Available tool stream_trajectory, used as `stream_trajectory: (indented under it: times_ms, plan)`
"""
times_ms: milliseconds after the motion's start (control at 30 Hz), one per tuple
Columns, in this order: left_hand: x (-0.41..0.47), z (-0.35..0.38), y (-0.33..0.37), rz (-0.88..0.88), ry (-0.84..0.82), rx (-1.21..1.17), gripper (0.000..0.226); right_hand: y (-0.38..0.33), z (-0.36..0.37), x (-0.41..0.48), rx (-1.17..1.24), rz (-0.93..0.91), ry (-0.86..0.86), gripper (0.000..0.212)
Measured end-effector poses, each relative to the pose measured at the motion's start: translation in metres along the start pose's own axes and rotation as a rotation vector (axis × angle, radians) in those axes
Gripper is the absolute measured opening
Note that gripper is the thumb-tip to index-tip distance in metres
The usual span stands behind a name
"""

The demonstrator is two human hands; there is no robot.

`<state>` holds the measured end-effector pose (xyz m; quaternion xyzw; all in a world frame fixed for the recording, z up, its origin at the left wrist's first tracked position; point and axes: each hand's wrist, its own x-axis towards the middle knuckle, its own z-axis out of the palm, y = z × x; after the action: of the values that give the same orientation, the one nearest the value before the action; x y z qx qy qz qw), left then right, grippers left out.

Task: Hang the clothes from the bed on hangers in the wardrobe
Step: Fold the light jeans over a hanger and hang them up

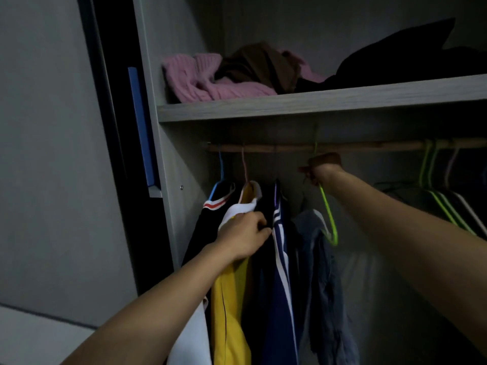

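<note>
Head view: right hand (322, 167) grips the green hanger (328, 214), carrying a grey garment (319, 248), at the rail (263, 148); left hand (242, 235) clutches hung clothes (229, 299) near its left end. Several hang already; the bed is out of view, so what remains is unclear.

Up top, a pink sweater (210, 80) lies crumpled, ribbed knit showing. Pressed against its right side, a brown garment (259, 65) sits heaped and overlaps it. Further right of the sweater, a black bundle (411, 56), big and dark, detail lost in shadow. Left of the sweater, an upright blue strip (143, 127). Beyond that, a grey wall (47, 127). Well below and left of the sweater, a white surface (31, 335).
</note>
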<state>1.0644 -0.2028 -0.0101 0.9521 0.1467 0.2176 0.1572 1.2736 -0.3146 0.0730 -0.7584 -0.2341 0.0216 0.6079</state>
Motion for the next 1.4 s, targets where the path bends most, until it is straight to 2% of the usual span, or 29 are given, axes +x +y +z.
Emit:
stream_trajectory:
  times_ms: [133, 200, 300, 367, 433, 533, 600, 733, 833, 900, 1033, 1233, 1400]
  plan:
    - [0.010, 0.000, -0.007, 0.050, 0.039, -0.012, 0.022, 0.024, 0.034, 0.000, -0.091, 0.013, -0.007, 0.022]
    - [0.014, -0.001, -0.011, 0.043, 0.076, 0.016, 0.022, 0.035, 0.044, -0.001, -0.022, 0.054, 0.045, 0.026]
    - [0.020, -0.012, -0.014, 0.023, 0.141, 0.011, 0.023, 0.031, 0.037, -0.012, 0.061, 0.084, 0.040, 0.024]
    - [0.025, -0.022, -0.009, 0.033, 0.203, 0.006, 0.021, 0.024, 0.020, -0.022, -0.001, 0.034, 0.034, 0.021]
    - [0.030, -0.029, 0.003, 0.062, 0.247, -0.023, 0.018, 0.020, -0.007, -0.034, -0.215, -0.069, 0.135, 0.014]
    - [0.034, -0.030, 0.034, 0.133, 0.302, -0.075, 0.014, 0.021, -0.057, -0.063, -0.691, -0.151, 0.401, 0.022]
    - [0.033, -0.023, 0.060, 0.202, 0.316, -0.098, 0.015, 0.025, -0.089, -0.085, -0.930, -0.165, 0.494, 0.026]
    - [0.021, -0.002, 0.109, 0.337, 0.284, -0.090, 0.017, 0.042, -0.145, -0.118, -1.330, -0.129, 0.473, 0.028]
    - [0.011, 0.015, 0.132, 0.404, 0.227, -0.054, 0.018, 0.061, -0.168, -0.127, -1.451, 0.009, 0.398, 0.033]
    - [0.005, 0.023, 0.138, 0.422, 0.195, -0.044, 0.018, 0.074, -0.174, -0.130, -1.506, 0.016, 0.397, 0.029]
    - [0.000, 0.031, 0.135, 0.422, 0.149, -0.044, 0.018, 0.082, -0.176, -0.137, -1.521, -0.073, 0.462, 0.026]
    - [0.023, 0.017, 0.128, 0.389, 0.171, -0.049, 0.018, 0.049, -0.181, -0.148, -1.267, -0.200, 0.559, 0.023]
    - [0.049, 0.004, 0.134, 0.425, 0.182, -0.047, 0.018, 0.035, -0.183, -0.171, -1.101, -0.205, 0.466, 0.023]
